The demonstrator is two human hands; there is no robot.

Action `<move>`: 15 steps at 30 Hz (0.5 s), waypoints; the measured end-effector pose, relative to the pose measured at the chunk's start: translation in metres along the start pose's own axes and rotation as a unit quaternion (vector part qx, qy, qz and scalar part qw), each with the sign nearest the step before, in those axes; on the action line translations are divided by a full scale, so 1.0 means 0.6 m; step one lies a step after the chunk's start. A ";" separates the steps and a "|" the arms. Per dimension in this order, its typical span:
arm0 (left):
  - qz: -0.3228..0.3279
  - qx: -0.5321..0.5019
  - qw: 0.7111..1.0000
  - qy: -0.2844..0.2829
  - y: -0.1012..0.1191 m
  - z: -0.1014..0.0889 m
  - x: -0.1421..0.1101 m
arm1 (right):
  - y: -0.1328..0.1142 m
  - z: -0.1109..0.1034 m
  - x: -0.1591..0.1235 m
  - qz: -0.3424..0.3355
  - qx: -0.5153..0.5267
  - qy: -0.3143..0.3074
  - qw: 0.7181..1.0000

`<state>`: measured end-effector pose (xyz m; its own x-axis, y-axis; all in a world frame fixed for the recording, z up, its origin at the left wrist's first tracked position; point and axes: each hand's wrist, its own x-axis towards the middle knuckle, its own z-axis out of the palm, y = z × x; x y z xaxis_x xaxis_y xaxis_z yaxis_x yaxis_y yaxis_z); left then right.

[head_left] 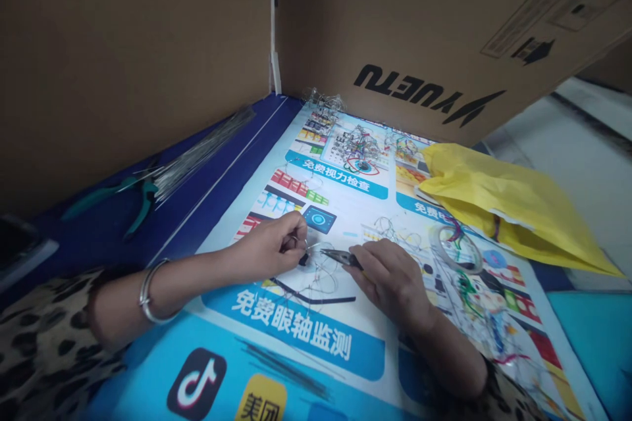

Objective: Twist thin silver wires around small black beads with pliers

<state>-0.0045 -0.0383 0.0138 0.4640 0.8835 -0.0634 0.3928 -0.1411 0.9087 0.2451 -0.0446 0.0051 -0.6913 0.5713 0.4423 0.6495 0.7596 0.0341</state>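
My left hand (276, 243) is closed in a pinch on thin wire, with the fingers curled toward the right. My right hand (395, 276) is wrapped round a pair of needle-nose pliers (342, 256), whose dark tips point left at the wire near my left fingers. Whether the jaws grip the wire is too small to tell. Loose loops of thin silvery wire (323, 283) hang or lie just below, over the printed poster (340, 210). The pliers' handles are hidden inside my right hand.
Tangled coloured wires (363, 143) lie at the back. Green-handled pliers (145, 204) and straight wires (207, 152) lie left. A tape roll (459, 248) and yellow bag (518, 200) are right. Cardboard walls (148, 33) stand behind; a phone-like object (22, 243) is far left.
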 end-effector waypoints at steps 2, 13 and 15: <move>-0.002 0.007 1.000 -0.003 0.000 -0.001 0.000 | -0.001 0.000 0.001 0.002 0.004 0.005 1.000; -0.011 0.031 0.999 -0.005 0.006 -0.003 -0.002 | -0.011 -0.001 0.013 -0.005 -0.003 0.006 1.000; -0.022 0.020 0.999 -0.013 0.005 -0.002 -0.002 | -0.013 -0.001 0.015 -0.004 -0.009 0.002 1.000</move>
<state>-0.0049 -0.0389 0.0171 0.4654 0.8776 -0.1149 0.4445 -0.1195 0.8878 0.2342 -0.0453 0.0091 -0.6952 0.5645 0.4450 0.6496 0.7584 0.0529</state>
